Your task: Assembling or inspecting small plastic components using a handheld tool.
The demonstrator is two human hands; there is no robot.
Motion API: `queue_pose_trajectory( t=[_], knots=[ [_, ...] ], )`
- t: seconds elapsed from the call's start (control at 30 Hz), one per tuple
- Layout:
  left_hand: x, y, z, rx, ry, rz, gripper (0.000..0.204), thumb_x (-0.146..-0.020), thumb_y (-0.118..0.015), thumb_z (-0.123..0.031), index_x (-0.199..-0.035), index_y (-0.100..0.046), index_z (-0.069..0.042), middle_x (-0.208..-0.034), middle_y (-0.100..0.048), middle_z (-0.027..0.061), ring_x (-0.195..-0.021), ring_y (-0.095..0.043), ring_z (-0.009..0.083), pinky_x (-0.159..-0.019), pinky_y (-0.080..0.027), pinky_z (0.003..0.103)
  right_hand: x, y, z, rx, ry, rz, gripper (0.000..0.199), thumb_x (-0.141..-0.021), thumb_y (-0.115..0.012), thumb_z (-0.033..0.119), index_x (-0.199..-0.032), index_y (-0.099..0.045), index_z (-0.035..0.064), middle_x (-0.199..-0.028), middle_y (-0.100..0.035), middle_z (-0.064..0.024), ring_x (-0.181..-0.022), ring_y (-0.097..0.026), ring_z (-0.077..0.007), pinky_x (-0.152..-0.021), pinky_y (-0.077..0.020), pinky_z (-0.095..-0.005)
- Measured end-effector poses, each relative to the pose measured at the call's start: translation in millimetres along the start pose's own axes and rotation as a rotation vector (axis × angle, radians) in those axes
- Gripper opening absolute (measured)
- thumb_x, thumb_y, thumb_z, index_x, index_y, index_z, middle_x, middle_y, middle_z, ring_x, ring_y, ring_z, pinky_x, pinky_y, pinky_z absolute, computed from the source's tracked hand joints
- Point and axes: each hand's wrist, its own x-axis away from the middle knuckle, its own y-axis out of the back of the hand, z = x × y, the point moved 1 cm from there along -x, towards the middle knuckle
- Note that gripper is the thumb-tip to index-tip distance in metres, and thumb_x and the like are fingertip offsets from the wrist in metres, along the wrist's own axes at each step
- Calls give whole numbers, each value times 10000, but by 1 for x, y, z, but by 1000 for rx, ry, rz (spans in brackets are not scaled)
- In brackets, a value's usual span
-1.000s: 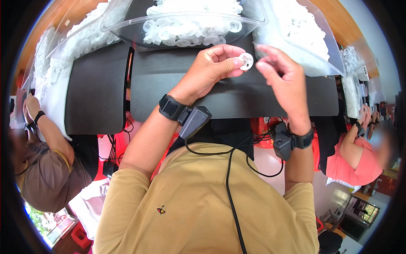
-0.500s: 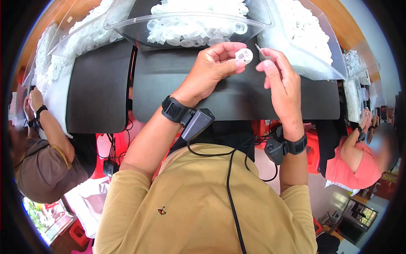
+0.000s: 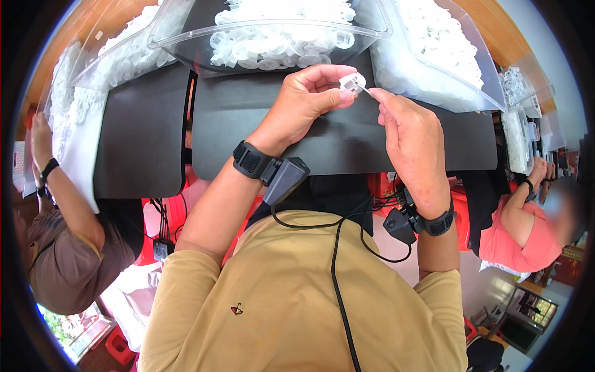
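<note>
1. Head view: your left hand [image 3: 310, 99] sits just above the middle of the frame, thumb and fingers pinched on a small white plastic part [image 3: 352, 82], which is held in the air above the black mat [image 3: 260, 130].
2. Your right hand [image 3: 412, 133] is right of centre, its fingertips closed on the thin end sticking out of that same part, so both hands meet on it.
3. The step in hand looks like fitting or seating two small pieces together. Whether they have already seated cannot be told at this size.
4. The next move, as a judgement, calls for a steady left pinch and a fine, straight push or twist from the right fingertips; the part is small and smooth, so it could slip.
5. The part looks like hard, glossy moulded plastic, round-bodied with a narrow projection.
6. Across the top of the frame a clear plastic bin [image 3: 186, 46] holds a heap of similar white ring-shaped pieces, and another clear bin [image 3: 489, 93] at upper right is piled with more.
7. The mat is matte, dark and flat.
8. Black wrist straps [image 3: 251, 160] with cabled units ride both forearms.
</note>
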Motion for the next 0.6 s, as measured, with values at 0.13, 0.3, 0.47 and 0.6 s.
queue_pose_trajectory(
  t=[0.13, 0.3, 0.47, 0.6],
  knots=[
    [0, 0, 1, -37, -32, -2, 383, -815, -693, -32, -1182, -583, -28, -1068, -639, 69, -962, -611, 129, -847, -511, 258, -3, 5, 2, 81, 27, 45, 261, -802, -513, -1, -1030, -635, 37, -837, -643, -161, -747, -623, -353, -632, -492, -437],
    [0, 0, 2, -82, -49, -6, 368, -805, -704, -33, -1157, -600, -19, -1038, -649, 66, -938, -609, 118, -826, -512, 253, -10, 10, 1, 106, 6, 173, 271, -794, -497, -6, -1024, -637, 20, -809, -638, -198, -744, -620, -377, -648, -491, -454],
    [0, 0, 3, -118, -10, -40, 368, -805, -708, -40, -1156, -602, -15, -1032, -650, 58, -920, -608, 113, -818, -508, 249, -16, 3, -10, 147, 75, 189, 265, -788, -499, -4, -1012, -640, 18, -795, -636, -211, -738, -620, -381, -646, -489, -458],
    [-2, 1, 3, -85, 1, -57, 374, -804, -713, -47, -1158, -599, -10, -1034, -649, 56, -920, -608, 111, -825, -506, 250, -16, 3, -13, 145, 88, 176, 247, -803, -510, 18, -1011, -641, 40, -801, -642, -176, -714, -619, -365, -623, -490, -442]
  ],
)
